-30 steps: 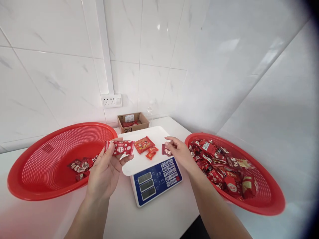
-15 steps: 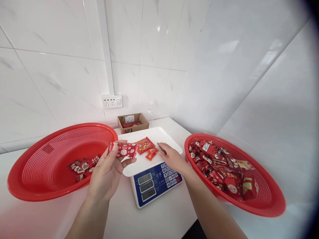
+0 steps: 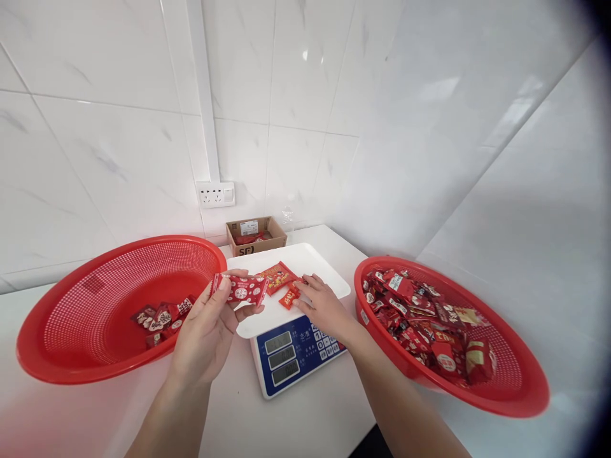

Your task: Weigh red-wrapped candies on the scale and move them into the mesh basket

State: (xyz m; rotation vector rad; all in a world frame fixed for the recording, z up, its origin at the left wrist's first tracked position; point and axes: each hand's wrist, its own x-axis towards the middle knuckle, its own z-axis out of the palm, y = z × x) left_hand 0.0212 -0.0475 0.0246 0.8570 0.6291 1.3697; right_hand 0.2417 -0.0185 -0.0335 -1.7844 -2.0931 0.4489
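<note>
My left hand [image 3: 207, 334] holds a red packet with white print [image 3: 241, 289] between thumb and fingers, over the left edge of the scale's white tray [image 3: 305, 254]. My right hand [image 3: 327, 312] reaches over the tray from the right, its fingertips at small red packets [image 3: 288, 298]. Whether it grips one cannot be made out. A larger red and yellow packet [image 3: 277, 277] lies flat on the tray behind the small ones. Below the tray shows the blue panel of the scale [image 3: 305, 346], its keys partly covered by my right hand.
A red basket [image 3: 119, 254] with several packets stands at the left. Another red basket [image 3: 518, 375], holding many packets, stands at the right. Behind the scale, a cardboard box [image 3: 270, 243] with red packets sits near the tiled wall and socket [image 3: 216, 194].
My right hand has moved left and slightly down onto the small packets, which have shifted a little. My left hand still holds its packet in nearly the same place.
</note>
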